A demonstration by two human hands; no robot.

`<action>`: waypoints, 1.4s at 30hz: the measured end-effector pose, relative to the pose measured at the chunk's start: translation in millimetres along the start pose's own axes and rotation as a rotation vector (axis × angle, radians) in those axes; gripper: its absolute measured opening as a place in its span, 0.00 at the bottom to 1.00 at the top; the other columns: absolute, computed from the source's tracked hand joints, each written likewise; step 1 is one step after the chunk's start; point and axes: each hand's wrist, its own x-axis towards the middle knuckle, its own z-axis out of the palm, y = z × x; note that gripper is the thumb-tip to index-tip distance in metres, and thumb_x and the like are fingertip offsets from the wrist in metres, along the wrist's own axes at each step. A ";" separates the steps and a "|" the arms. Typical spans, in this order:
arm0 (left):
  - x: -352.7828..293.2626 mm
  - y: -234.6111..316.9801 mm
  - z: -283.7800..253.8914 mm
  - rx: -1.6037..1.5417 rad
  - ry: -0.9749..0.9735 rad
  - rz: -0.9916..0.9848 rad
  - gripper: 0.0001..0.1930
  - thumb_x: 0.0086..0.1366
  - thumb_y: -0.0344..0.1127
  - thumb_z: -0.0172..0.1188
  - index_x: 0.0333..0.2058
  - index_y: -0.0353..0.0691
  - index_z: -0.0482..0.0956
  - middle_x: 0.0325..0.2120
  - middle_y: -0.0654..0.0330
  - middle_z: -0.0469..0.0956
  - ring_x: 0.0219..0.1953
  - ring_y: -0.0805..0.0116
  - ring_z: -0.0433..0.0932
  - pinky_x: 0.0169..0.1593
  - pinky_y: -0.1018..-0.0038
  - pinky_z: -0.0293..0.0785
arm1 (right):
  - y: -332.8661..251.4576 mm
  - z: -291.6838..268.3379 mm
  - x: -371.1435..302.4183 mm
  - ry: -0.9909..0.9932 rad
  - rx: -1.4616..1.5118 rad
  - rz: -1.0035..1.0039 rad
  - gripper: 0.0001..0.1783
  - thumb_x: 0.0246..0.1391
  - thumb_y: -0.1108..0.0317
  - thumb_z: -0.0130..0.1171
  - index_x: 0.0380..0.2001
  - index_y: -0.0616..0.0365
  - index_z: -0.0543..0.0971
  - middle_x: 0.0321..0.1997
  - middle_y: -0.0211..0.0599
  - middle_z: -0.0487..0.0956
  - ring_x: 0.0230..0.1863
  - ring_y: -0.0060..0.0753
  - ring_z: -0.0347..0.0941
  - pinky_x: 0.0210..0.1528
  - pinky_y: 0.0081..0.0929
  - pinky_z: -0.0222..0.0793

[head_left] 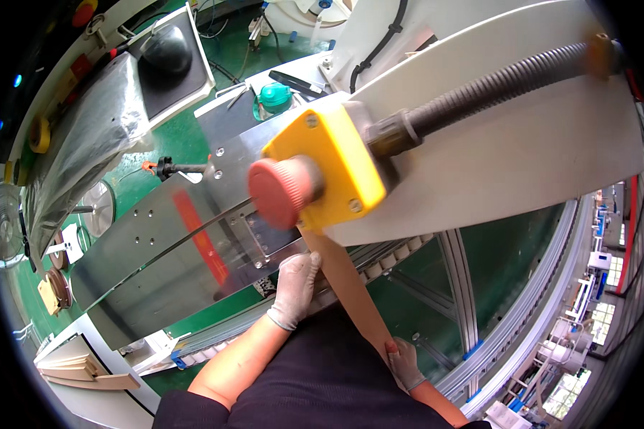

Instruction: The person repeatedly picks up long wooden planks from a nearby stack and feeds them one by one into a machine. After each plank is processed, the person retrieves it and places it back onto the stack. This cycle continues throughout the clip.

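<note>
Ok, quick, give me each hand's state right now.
Left hand: fingers curled beside the brown strip; grip can't be told.
Right hand: closed on the strip's lower end.

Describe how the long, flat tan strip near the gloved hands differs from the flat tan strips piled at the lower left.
The long, flat tan strip slants downward, gripped near its lower end by the white-gloved right hand; the piled flat tan strips lie untouched. The gripped strip is a single piece, while the pile holds several. Both are tan, flat and narrow.
</note>
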 end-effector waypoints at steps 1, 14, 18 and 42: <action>5.3 -1.3 5.7 0.055 -0.002 0.046 0.23 0.80 0.45 0.57 0.30 0.31 0.79 0.25 0.46 0.77 0.28 0.48 0.75 0.37 0.59 0.72 | 1.8 -7.6 5.5 0.004 -0.001 -0.005 0.30 0.72 0.44 0.54 0.28 0.63 0.79 0.29 0.59 0.78 0.35 0.70 0.77 0.35 0.53 0.71; 61.1 57.2 147.2 -0.303 -0.149 -0.282 0.24 0.82 0.54 0.51 0.51 0.34 0.79 0.46 0.58 0.83 0.50 0.65 0.81 0.52 0.61 0.81 | 92.2 -105.7 84.5 0.050 -0.043 0.018 0.23 0.67 0.50 0.57 0.37 0.62 0.85 0.34 0.59 0.83 0.41 0.69 0.81 0.41 0.55 0.76; 100.3 16.0 183.5 -0.176 -0.163 -0.146 0.26 0.81 0.55 0.53 0.51 0.33 0.80 0.44 0.59 0.84 0.47 0.67 0.84 0.51 0.67 0.82 | 100.6 -143.9 113.6 0.080 -0.037 0.068 0.22 0.67 0.54 0.56 0.42 0.65 0.85 0.41 0.62 0.85 0.46 0.68 0.82 0.47 0.55 0.76; -199.2 -19.8 -178.0 0.959 0.637 0.362 0.16 0.75 0.41 0.54 0.49 0.38 0.86 0.49 0.50 0.86 0.53 0.50 0.84 0.58 0.56 0.79 | -146.1 54.9 157.2 -0.008 -0.382 -1.201 0.23 0.64 0.42 0.58 0.37 0.51 0.83 0.37 0.44 0.82 0.42 0.56 0.77 0.47 0.54 0.70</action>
